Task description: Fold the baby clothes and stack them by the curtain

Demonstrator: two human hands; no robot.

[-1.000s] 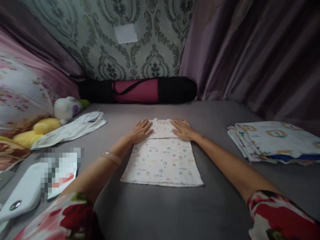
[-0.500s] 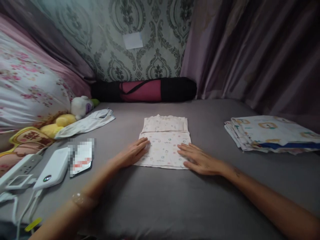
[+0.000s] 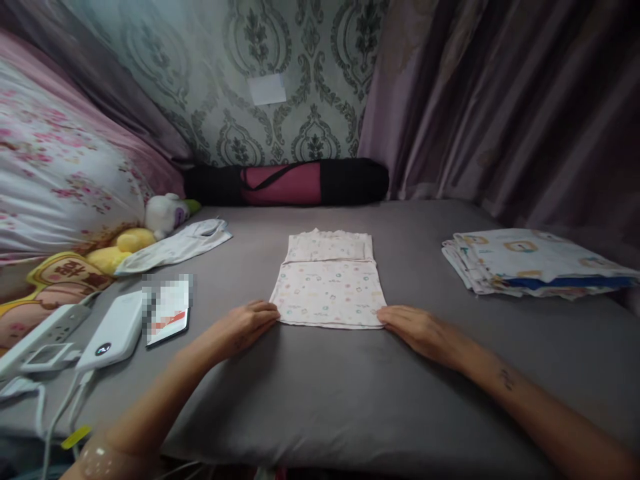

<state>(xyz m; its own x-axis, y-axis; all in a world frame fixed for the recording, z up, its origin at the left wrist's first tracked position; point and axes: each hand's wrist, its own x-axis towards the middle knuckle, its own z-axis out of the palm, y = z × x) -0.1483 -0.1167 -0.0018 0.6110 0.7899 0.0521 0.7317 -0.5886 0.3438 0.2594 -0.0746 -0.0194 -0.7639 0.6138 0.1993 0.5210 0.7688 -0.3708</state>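
A pale pink garment (image 3: 330,290) with a small print lies flat on the grey bedding, its far part folded over into a band with a wavy far edge. At its near left corner, my left hand (image 3: 253,323) has its fingers pressed together on the fabric. My right hand (image 3: 417,330) grips the near right corner in the same way, thumb side hidden. The near hem runs straight between both hands.
A stack of folded printed cloths (image 3: 540,260) lies at right. On the left are a white printed garment (image 3: 175,248), plush toys (image 3: 163,215), a phone (image 3: 173,313), a power bank (image 3: 113,333) and a power strip (image 3: 45,337) with cables. A black and red long bag (image 3: 285,183) lies along the wall.
Both hands have slid off the garment's middle, outward and toward me, to its two near corners. Their spread fingers have closed on the fabric there.
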